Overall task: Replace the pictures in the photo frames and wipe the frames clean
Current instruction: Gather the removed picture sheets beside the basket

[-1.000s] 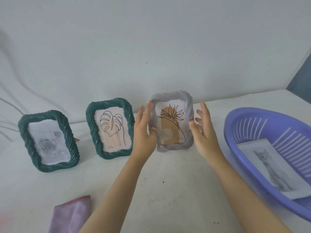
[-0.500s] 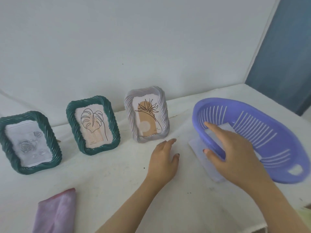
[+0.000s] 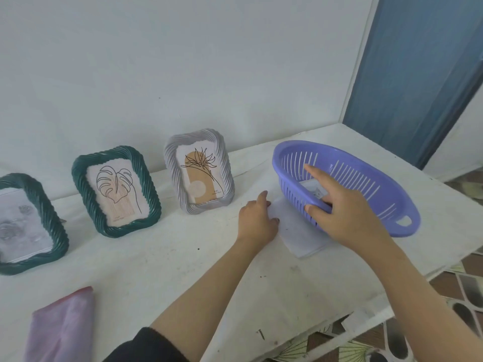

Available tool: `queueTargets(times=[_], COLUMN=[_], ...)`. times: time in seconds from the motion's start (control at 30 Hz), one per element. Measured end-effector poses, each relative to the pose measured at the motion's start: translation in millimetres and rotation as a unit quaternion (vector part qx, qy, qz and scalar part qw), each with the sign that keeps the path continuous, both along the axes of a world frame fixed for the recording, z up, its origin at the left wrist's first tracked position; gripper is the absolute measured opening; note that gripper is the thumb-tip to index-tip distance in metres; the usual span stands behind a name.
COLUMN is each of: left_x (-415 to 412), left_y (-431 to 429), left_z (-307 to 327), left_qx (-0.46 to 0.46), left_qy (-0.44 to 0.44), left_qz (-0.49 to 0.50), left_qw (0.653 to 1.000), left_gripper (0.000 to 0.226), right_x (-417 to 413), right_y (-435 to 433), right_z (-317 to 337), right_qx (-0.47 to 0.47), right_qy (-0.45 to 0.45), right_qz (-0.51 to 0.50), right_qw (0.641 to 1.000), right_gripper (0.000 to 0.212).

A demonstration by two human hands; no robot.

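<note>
1. The right hand (image 3: pixel 347 212) is gripping the near rim of the purple basket (image 3: pixel 379 178), holding it tilted.
2. The left hand (image 3: pixel 257 220), fingers relaxed, is seemingly resting on a white sheet (image 3: pixel 300 233) lying under the basket.
3. A grey frame (image 3: pixel 171 173) and two green frames (image 3: pixel 81 184) are standing further left on the table (image 3: pixel 183 257).

I see my scuffed white table (image 3: pixel 183 270) bearing three twisted-rim photo frames (image 3: pixel 150 194) (two green, one grey), a pink cloth (image 3: pixel 62 327), a white paper sheet (image 3: pixel 295 231).
</note>
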State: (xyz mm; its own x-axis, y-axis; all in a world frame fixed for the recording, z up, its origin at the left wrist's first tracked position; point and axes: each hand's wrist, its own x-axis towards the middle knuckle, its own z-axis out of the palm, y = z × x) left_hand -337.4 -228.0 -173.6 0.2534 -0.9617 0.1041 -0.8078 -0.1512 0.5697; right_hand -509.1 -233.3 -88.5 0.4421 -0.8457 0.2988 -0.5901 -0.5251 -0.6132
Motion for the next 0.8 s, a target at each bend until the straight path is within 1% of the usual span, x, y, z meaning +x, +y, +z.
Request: queueTargets(times=[0.13, 0.27, 0.43, 0.47, 0.53, 0.6, 0.67, 0.73, 0.8], left_x=[-5.0, -10.6, -10.8, -8.9, -3.4, 3.5, 12.0, 20.6, 27.5], left_y=[-4.6, -1.0, 14.7, 18.5, 27.3, 36.6, 44.4, 51.0, 58.8], left_z=[7.5, 9.9, 9.0, 9.6, 11.0, 13.4, 16.1, 20.7, 28.9], left_qx=[0.013, 0.009, -0.057, -0.069, -0.101, -0.131, -0.128, -0.105, -0.105], left_qy=[0.023, 0.120, 0.245, 0.258, 0.253, 0.243, 0.257, 0.302, 0.340], left_qz=[0.018, 0.036, 0.072, 0.080, 0.087, 0.090, 0.103, 0.119, 0.116], left_qw=[0.999, 0.992, 0.965, 0.960, 0.958, 0.957, 0.952, 0.940, 0.927], left_gripper=[0.067, 0.065, 0.059, 0.060, 0.061, 0.052, 0.039, 0.036, 0.039], right_x=[-1.7, -3.2, -6.8, -7.7, -7.9, -5.2, -1.3, 1.4, 2.8], right_y=[-5.2, -4.6, -3.3, -2.5, 0.1, 2.9, 5.5, 6.3, 8.2], right_z=[4.2, 5.8, 6.6, 5.7, 3.2, -0.3, -4.6, -10.1, -14.1], right_qx=[0.005, 0.005, 0.003, 0.008, 0.021, 0.036, 0.041, 0.045, 0.063], right_qy=[-0.015, -0.021, -0.027, -0.030, -0.035, -0.025, -0.002, 0.023, 0.041], right_qz=[-0.005, 0.000, 0.005, 0.007, 0.011, 0.015, 0.025, 0.035, 0.044], right_qw=[1.000, 1.000, 1.000, 0.999, 0.999, 0.999, 0.999, 0.998, 0.996], right_gripper=[0.069, 0.069, 0.069, 0.070, 0.071, 0.071, 0.069, 0.067, 0.065])
